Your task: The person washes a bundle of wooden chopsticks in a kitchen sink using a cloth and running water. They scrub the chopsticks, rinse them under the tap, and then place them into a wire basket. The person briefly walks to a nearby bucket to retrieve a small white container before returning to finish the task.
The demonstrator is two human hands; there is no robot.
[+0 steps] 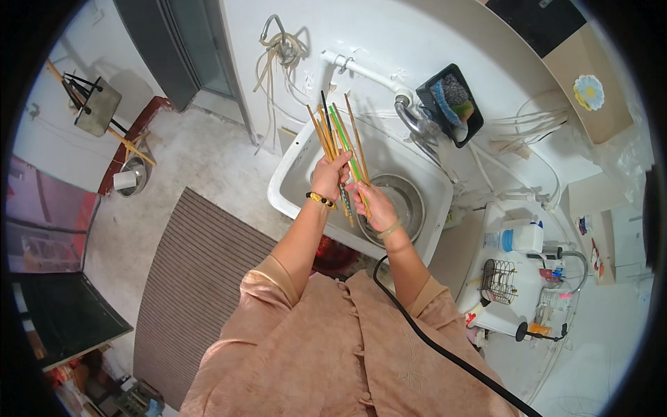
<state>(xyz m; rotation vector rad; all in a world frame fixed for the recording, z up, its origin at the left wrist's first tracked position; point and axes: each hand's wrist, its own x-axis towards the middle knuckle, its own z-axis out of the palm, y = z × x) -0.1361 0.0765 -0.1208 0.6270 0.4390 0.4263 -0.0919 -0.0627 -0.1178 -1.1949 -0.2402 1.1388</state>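
A loose bunch of chopsticks point(327, 139), mostly brown wood, sits in the fingers of my left hand point(328, 180), tips fanned towards the wall. My right hand point(376, 206) grips several more, among them a brown chopstick point(356, 133). One bright green chopstick point(344, 136) runs across to both hands, so which one bears it I cannot tell. Both hands are above the white sink point(277, 190). Below the right hand, a round metal basin point(421, 211) stands in the sink, partly hidden by that hand and forearm.
A curved metal faucet point(411, 117) reaches over the sink's back right corner. Beside it hangs a black caddy point(475, 133) with scrubbers. A dark cable point(417, 326) crosses my front. To the right is a white counter point(500, 313) with bottles and a wire rack point(498, 281).
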